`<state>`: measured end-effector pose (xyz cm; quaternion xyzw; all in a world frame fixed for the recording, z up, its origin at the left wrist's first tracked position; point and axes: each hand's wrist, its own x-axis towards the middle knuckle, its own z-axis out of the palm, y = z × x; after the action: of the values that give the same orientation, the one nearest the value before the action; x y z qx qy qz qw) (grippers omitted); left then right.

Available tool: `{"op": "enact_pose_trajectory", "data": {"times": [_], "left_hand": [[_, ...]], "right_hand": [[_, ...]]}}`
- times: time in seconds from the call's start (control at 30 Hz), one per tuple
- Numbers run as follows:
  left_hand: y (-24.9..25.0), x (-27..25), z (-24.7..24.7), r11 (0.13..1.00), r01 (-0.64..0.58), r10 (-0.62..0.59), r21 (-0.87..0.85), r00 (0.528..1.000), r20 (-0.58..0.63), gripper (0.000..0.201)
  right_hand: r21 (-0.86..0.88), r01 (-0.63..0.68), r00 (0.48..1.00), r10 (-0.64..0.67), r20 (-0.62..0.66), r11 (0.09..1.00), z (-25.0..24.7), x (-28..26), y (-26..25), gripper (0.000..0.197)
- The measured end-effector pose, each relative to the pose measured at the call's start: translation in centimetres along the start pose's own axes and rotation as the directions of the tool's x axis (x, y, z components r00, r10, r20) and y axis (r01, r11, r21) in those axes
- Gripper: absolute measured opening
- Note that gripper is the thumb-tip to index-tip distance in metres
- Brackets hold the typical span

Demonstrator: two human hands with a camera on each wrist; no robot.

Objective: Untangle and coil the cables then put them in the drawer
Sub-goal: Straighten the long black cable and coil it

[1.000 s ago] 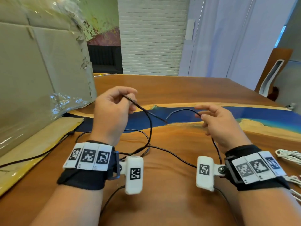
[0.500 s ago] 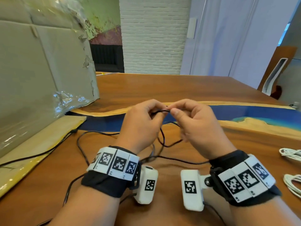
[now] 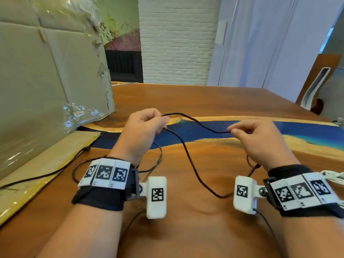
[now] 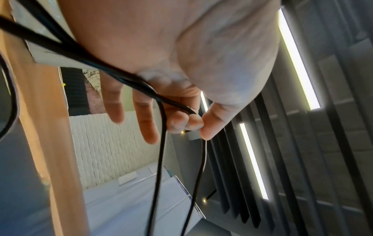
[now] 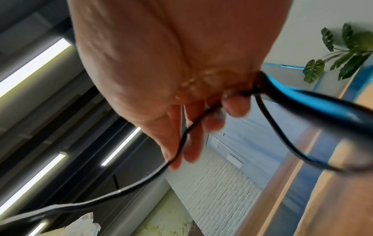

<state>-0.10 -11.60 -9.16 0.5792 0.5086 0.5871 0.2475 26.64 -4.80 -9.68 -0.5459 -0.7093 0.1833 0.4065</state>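
A thin black cable (image 3: 195,121) stretches in the air between my two hands above the wooden table (image 3: 204,161). My left hand (image 3: 145,125) pinches it between thumb and curled fingers; in the left wrist view the left hand (image 4: 193,123) holds the black cable (image 4: 161,143), with two strands hanging down. My right hand (image 3: 247,133) pinches the other end of the span at its fingertips. The right wrist view shows the cable (image 5: 181,142) running across the right hand (image 5: 201,127) and through the curled fingers. More cable loops (image 3: 193,170) lie on the table between my wrists. No drawer is visible.
A large cardboard box (image 3: 46,81) wrapped in plastic stands at the left on a flat cardboard sheet (image 3: 37,164). White cables (image 3: 335,175) lie at the right table edge. A blue resin strip (image 3: 260,131) crosses the table behind my hands.
My hands, together half a second ago, have pulled apart sideways, drawing out a length of black cable between them.
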Motion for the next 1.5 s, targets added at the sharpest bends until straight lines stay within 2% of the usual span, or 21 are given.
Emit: {"op": "enact_pose_trajectory", "data": {"times": [0.03,0.1,0.17,0.27,0.37,0.47,0.57,0.7,0.77,0.83,0.87,0.93,0.97,1.03,1.1,1.2,1.27,1.3,1.4,1.43,1.5], "left_hand": [[0.1,-0.1,0.4,1.0,-0.015,0.015,0.01,1.0,0.024,0.037],[0.0,-0.4,1.7,0.991,-0.065,0.056,0.115,0.995,0.079,0.035],[-0.4,-0.7,2.9,0.967,-0.117,0.09,0.225,0.988,0.125,0.032],[-0.5,-0.9,3.5,0.955,-0.152,0.115,0.253,0.981,0.158,0.029],[-0.6,-0.8,2.9,0.923,-0.127,0.067,0.363,0.983,0.173,0.034],[-1.6,-0.2,0.6,0.848,0.003,-0.051,0.53,0.996,0.077,0.051],[-1.8,0.3,-0.9,0.82,0.039,-0.052,0.57,0.999,0.006,0.052],[-0.7,0.0,0.7,0.898,-0.044,0.021,0.438,0.998,0.058,0.052],[-0.3,-0.4,1.6,0.926,-0.065,0.028,0.372,0.994,0.102,0.051],[-0.3,-0.8,2.6,0.929,-0.065,0.004,0.366,0.987,0.163,0.049],[-0.2,-1.0,3.3,0.923,-0.056,-0.019,0.38,0.982,0.189,0.047],[0.0,-1.5,4.3,0.915,-0.053,-0.043,0.4,0.972,0.229,0.04],[0.1,-1.6,4.5,0.916,-0.062,-0.039,0.396,0.97,0.242,0.037],[0.2,-1.6,4.5,0.916,-0.077,-0.029,0.395,0.966,0.256,0.035],[0.0,-1.3,3.7,0.906,-0.048,-0.064,0.42,0.966,0.249,0.036],[-0.5,-0.3,1.2,0.915,0.128,-0.201,0.383,0.967,0.157,0.037],[-0.7,0.1,-0.4,0.943,0.192,-0.227,0.273,0.968,0.104,0.039],[-0.6,0.2,-0.8,0.956,0.188,-0.212,0.226,0.974,0.086,0.041],[-0.2,0.0,0.2,0.989,0.126,-0.131,0.076,0.99,0.053,0.046],[-0.1,-0.2,0.8,0.994,0.106,-0.107,0.034,0.993,0.054,0.045],[0.0,-0.5,2.0,0.998,0.067,-0.066,-0.008,0.994,0.086,0.045]], "right_hand": [[-0.063,0.03,0.999,-0.028,0.046,0.998,0.3,-0.1,-0.3,0.018],[-0.093,0.18,0.981,-0.172,0.086,0.979,1.2,-0.7,-1.5,0.031],[0.039,0.305,0.942,-0.308,0.133,0.951,2.0,-1.6,-3.2,0.042],[0.229,0.322,0.914,-0.365,0.178,0.919,3.4,-2.6,-4.8,0.03],[0.277,0.334,0.936,-0.351,0.011,0.901,3.5,-2.3,-4.7,0.018],[0.257,0.288,0.942,-0.223,-0.252,0.923,0.6,-0.7,-2.9,0.018],[0.221,0.156,0.945,-0.08,-0.316,0.963,-1.6,0.0,-1.1,0.02],[0.05,-0.026,0.987,0.034,-0.156,0.998,-0.9,0.5,0.4,0.022],[-0.113,-0.049,0.998,0.043,-0.055,0.992,-0.4,0.8,0.7,0.031],[-0.309,0.064,0.998,-0.06,0.022,0.949,0.3,0.3,-0.2,0.044],[-0.31,0.16,0.987,-0.144,0.073,0.937,0.9,-0.2,-1.1,0.048],[-0.171,0.327,0.934,-0.291,0.205,0.929,2.2,-1.5,-3.4,0.047],[-0.086,0.373,0.906,-0.342,0.249,0.924,2.9,-2.2,-4.3,0.04],[0.028,0.41,0.886,-0.406,0.224,0.911,4.0,-2.9,-4.9,0.022],[0.056,0.4,0.91,-0.403,0.092,0.915,3.9,-2.5,-4.4,0.023],[0.058,0.306,0.937,-0.29,-0.192,0.95,1.1,-0.9,-2.7,0.028],[0.058,0.19,0.944,-0.166,-0.285,0.98,-1.3,-0.2,-1.2,0.028],[0.035,0.127,0.96,-0.114,-0.256,0.991,-1.8,0.0,-0.6,0.027],[-0.033,-0.038,0.999,0.037,-0.031,0.999,-1.1,0.5,0.9,0.022],[-0.102,-0.047,0.998,0.051,0.034,0.994,-0.6,0.4,0.9,0.022],[-0.21,0.067,0.99,-0.039,0.132,0.976,0.4,0.1,0.2,0.033]]}}
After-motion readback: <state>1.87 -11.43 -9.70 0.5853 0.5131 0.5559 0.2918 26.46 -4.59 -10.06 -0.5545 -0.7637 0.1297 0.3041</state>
